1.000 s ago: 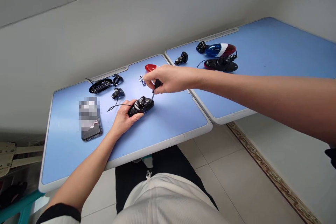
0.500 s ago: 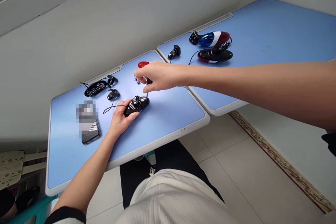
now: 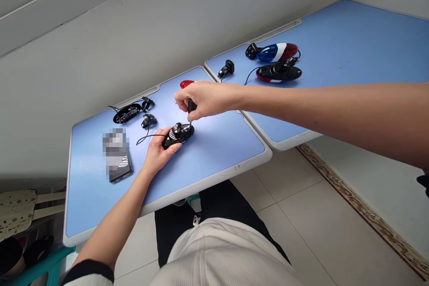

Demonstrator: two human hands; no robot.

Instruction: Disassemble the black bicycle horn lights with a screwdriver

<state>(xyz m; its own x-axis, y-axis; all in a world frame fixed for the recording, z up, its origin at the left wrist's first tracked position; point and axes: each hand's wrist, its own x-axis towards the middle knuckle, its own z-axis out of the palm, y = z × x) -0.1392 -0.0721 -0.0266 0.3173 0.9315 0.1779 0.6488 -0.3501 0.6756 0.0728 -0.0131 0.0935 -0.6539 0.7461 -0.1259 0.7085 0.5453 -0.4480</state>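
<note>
My left hand [image 3: 157, 154] is closed around the near end of a black oval bike siren light [image 3: 177, 135], which lies on the blue table with its mount side up. A thin cable runs from it to a small black button switch [image 3: 149, 120]. My right hand [image 3: 205, 99] grips the dark handle of a screwdriver [image 3: 192, 106]. The screwdriver stands nearly upright, its tip at the far end of the siren light; the exact contact is too small to make out. Behind my right hand a red lens [image 3: 186, 84] shows in part.
An open black housing [image 3: 127, 113] lies at the table's back left, and a partly blurred phone [image 3: 121, 172] nearer the left edge. On the adjoining table are a blue-and-red siren light [image 3: 275, 52], an upturned one [image 3: 279, 73] and a black switch [image 3: 226, 68].
The whole view has shifted slightly, so things appear a little farther right. The screwdriver stands more upright over the siren light's end. Both hands keep their hold.
</note>
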